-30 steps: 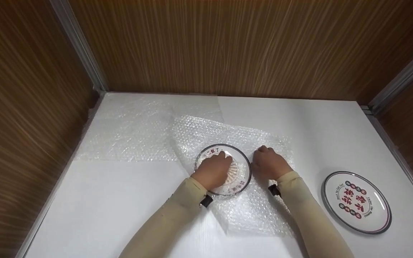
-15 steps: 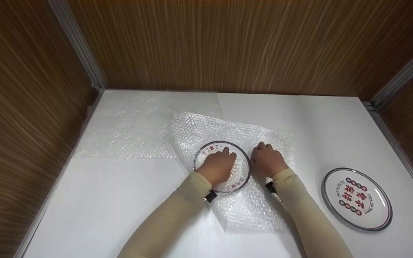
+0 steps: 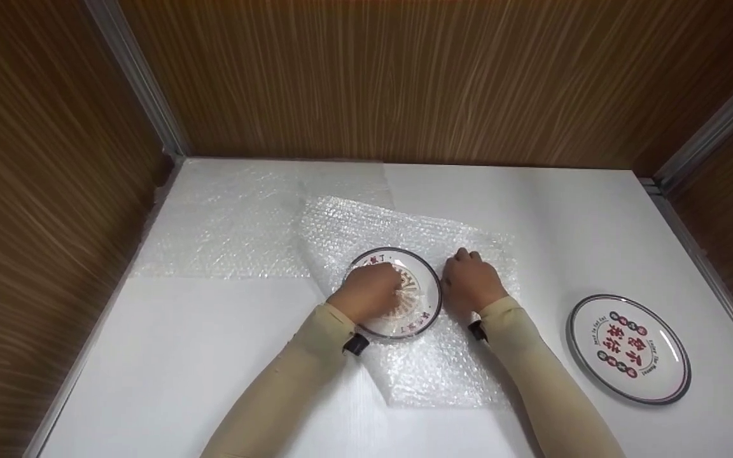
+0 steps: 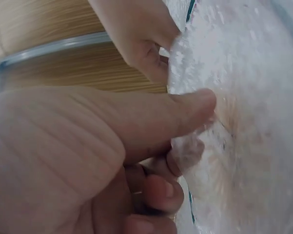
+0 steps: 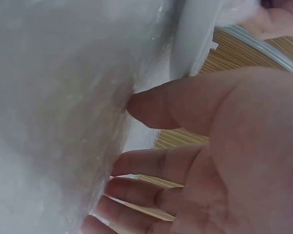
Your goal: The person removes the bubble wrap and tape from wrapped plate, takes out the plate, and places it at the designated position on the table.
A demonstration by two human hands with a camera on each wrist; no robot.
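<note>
In the head view, a round white plate (image 3: 429, 294) with a dark rim and red lettering lies on a sheet of bubble wrap (image 3: 443, 375). Part of the wrap covers the plate's lower left side. My left hand (image 3: 369, 291) is over the plate; the left wrist view shows its thumb and index finger pinching a bit of bubble wrap (image 4: 263, 122). Beside the plate's right rim, my right hand (image 3: 470, 280) rests on the wrap. The right wrist view has its thumb and fairly straight fingers touching the bubble wrap (image 5: 53, 117), spread apart.
A larger white plate (image 3: 659, 346) with red characters lies on the white table (image 3: 169, 362) to the right. More bubble wrap (image 3: 226, 222) is spread flat at the back left. Wood-grain panels (image 3: 392, 76) enclose the back and sides.
My left hand has shifted slightly left over the plate, and its index finger, extended half a second ago, is now curled in. The right hand stays beside the rim.
</note>
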